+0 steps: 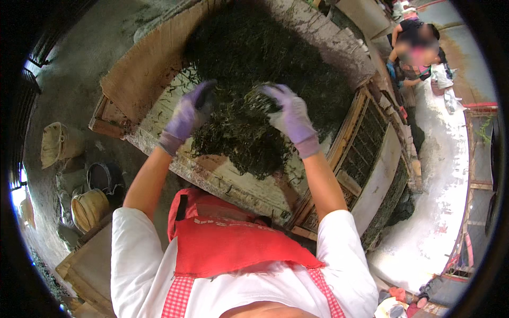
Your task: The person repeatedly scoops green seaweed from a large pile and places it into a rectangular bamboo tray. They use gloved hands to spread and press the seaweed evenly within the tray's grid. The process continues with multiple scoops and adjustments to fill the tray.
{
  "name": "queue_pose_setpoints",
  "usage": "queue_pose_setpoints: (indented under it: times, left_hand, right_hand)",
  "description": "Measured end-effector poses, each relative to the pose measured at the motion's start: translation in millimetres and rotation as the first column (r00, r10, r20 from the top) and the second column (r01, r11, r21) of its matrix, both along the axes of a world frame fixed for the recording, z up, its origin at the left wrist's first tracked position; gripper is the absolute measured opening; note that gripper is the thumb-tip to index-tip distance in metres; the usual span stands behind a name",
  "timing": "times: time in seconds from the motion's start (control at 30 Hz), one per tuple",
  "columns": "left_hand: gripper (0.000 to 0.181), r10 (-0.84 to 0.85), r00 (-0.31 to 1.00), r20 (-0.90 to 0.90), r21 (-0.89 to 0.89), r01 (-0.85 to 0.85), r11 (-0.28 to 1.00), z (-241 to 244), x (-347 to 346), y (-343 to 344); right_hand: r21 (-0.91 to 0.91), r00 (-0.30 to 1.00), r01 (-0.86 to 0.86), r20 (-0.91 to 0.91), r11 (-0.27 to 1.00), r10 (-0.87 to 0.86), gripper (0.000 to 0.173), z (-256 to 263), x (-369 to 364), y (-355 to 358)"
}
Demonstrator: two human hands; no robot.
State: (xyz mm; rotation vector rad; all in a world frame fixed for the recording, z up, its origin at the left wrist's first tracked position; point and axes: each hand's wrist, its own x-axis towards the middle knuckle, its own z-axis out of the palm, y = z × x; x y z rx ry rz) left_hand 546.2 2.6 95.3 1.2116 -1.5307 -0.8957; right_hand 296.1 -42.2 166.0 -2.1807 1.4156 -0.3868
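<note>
Before me a heap of dark, stringy plant material (pixel 258 51), perhaps tea leaves, covers much of a pale worktable (pixel 254 190). My left hand (pixel 189 109), in a purple and grey glove with a dark palm, is over the heap's left side, its fingers curved and apart; I see nothing clearly held in it. On the right, my right hand (pixel 288 111), gloved alike, has curved fingers around some loose strands at the heap's surface. The motion blurs the strands, so how firmly they are held is not plain. A looser clump lies between and below both hands.
A wooden board (pixel 147 67) walls the table's left side. Wooden frames with a dark mesh (pixel 360 143) lean at the right. Buckets (pixel 90 208) and a sack (pixel 53 145) stand on the floor at left. Another person (pixel 417 43) works at the upper right, beside a bright white strip.
</note>
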Motion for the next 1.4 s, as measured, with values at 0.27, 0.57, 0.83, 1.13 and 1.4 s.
queue_pose_setpoints:
  times: [0.27, 0.57, 0.83, 1.13, 1.4]
  left_hand:
    - [0.035, 0.113, 0.975, -0.194, -0.592, -0.208, 0.778, 198, -28, -24]
    - [0.050, 0.152, 0.904, 0.399, -0.747, 0.225, 0.626, 170, -119, -10]
    - [0.065, -0.213, 0.898, -0.385, -0.032, 0.217, 0.976, 33, -58, 75]
    - [0.055, -0.444, 0.895, -0.045, -0.166, 0.432, 0.887, 32, -182, 66]
    - [0.019, 0.095, 0.696, -0.712, 0.501, 0.408, 0.763, 60, -162, 64]
  right_hand:
    - [-0.161, 0.654, -0.008, 0.745, 0.987, 0.127, 0.043, 174, -19, 12]
    - [-0.301, 0.325, -0.042, 0.898, 0.953, 0.298, 0.031, 297, -99, 1]
    - [-0.201, 0.205, -0.297, 0.941, 0.933, 0.268, 0.036, 246, -111, 2]
    - [-0.703, 0.956, 0.086, 0.258, 0.706, 0.140, 0.022, 136, 23, -23]
    - [-0.473, 0.961, 0.165, 0.275, 0.865, -0.033, 0.028, -2, -72, 49]
